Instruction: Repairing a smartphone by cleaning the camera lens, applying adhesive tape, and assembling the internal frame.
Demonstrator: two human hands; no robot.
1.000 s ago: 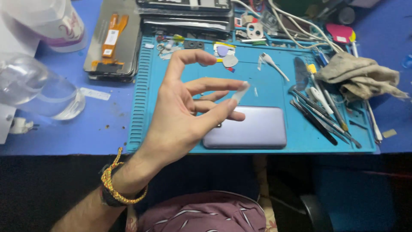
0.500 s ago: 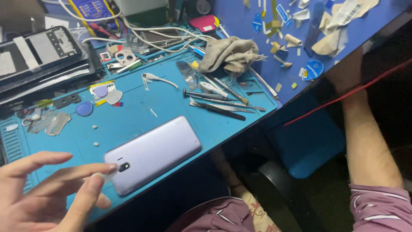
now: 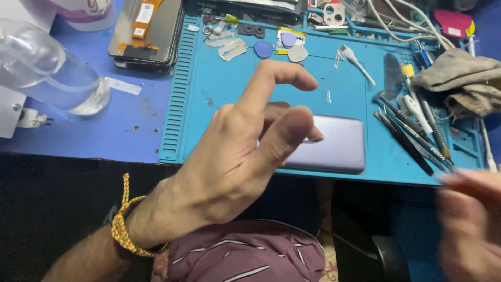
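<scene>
Left hand: the left hand [image 3: 237, 156] is hovering above the near edge of the blue work mat [image 3: 209, 89], palm turned inward, wrist wearing a yellow and red braided cord [image 3: 122, 230]. The fingers are loosely spread and curled; the index finger [image 3: 276, 75] is arching forward, and the thumb [image 3: 287, 130] is pointing toward the phone. Nothing is sitting between the fingertips.

Right hand: the right hand [image 3: 469, 219] is showing at the lower right corner as a heavy blur. Whether it is spread, closed or pinching something, I cannot tell.

Phone: the lavender phone [image 3: 336, 143] is lying flat, back upward, on the mat near its front edge. The left hand is covering its left end in this view; whether they are touching, I cannot tell.

Tools: a row of dark tweezers and drivers [image 3: 409, 130] is lying on the mat just right of the phone, with a grey crumpled cloth [image 3: 459, 78] beyond them.

Small parts: picks in blue and lilac [image 3: 274, 47] and bits of metal are sitting along the far edge of the mat.

Left of mat: a clear plastic bottle [image 3: 47, 68] is lying on its side on the blue table, and a stack of phone screens [image 3: 146, 31] is resting behind it.
</scene>
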